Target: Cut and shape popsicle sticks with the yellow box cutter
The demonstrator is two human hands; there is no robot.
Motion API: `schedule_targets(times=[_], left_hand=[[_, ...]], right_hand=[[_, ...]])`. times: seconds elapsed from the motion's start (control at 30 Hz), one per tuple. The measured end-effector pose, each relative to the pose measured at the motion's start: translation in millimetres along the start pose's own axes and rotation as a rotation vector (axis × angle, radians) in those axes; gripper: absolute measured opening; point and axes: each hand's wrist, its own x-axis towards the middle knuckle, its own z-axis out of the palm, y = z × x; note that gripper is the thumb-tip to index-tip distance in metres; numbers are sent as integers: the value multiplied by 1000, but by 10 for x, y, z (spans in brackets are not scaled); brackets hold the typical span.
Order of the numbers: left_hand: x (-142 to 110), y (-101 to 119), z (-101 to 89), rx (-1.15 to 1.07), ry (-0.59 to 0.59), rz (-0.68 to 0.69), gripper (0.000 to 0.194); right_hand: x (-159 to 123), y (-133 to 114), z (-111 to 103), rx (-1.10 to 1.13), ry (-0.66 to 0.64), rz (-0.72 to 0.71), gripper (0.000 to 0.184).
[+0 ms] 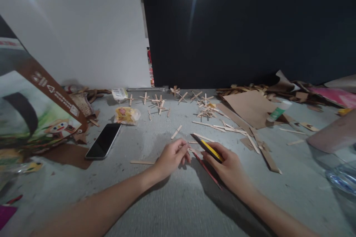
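My right hand (pixel 229 164) is closed around a yellow and black utility knife (pixel 210 149), its dark blade pointing up and to the left. The fingers of my left hand (pixel 174 156) are pinched on a short wooden craft stick (pixel 192 150), partly hidden by the fingertips. Beneath my right hand, a thin red stick-like thing (pixel 208 171) slants across the table. One loose craft stick (pixel 141 162) lies left of my left wrist, and another short stick (pixel 176 132) sits just beyond that hand. Crossed stick pieces (pixel 160 105) stand farther back.
A black phone (pixel 103 141) and a yellow wrapped packet (pixel 127 115) lie to the left, near a large printed box (pixel 41 107). Cardboard (pixel 250 107), a glue stick (pixel 279 111) and a clear plastic item (pixel 343 176) are on the right. White and black panels close off the back.
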Motion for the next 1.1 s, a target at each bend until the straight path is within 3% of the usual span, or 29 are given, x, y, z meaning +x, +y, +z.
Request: schedule_targets(times=[0.17, 0.33, 0.4, 0.47, 0.57, 0.67, 0.83, 1.0, 1.1], left_hand=[[-18, 8, -1, 26, 33, -10, 48], [12, -64, -36, 46, 181, -11, 41], [21, -89, -51, 136, 207, 13, 33], [23, -104, -60, 288, 211, 82, 23], [15, -112, -56, 489, 172, 189, 15], [1, -93, -37, 583, 84, 190, 14], [-12, -10, -7, 675, 54, 91, 11], [7, 41, -20, 706, 94, 36, 16], [28, 59, -40, 708, 90, -4, 19]], right_hand=[[44, -2, -43, -70, -38, 21, 41], [5, -4, -38, -276, -30, 112, 73], [-19, 8, -41, -343, -66, 105, 77], [-22, 31, -61, -382, -115, 70, 71], [29, 98, -127, -420, -137, 37, 47], [110, 188, -209, -487, -103, 14, 29], [196, 195, -322, -575, 9, -52, 40], [202, -92, -513, -426, -203, -73, 47], [164, -276, -612, -452, -289, -129, 45]])
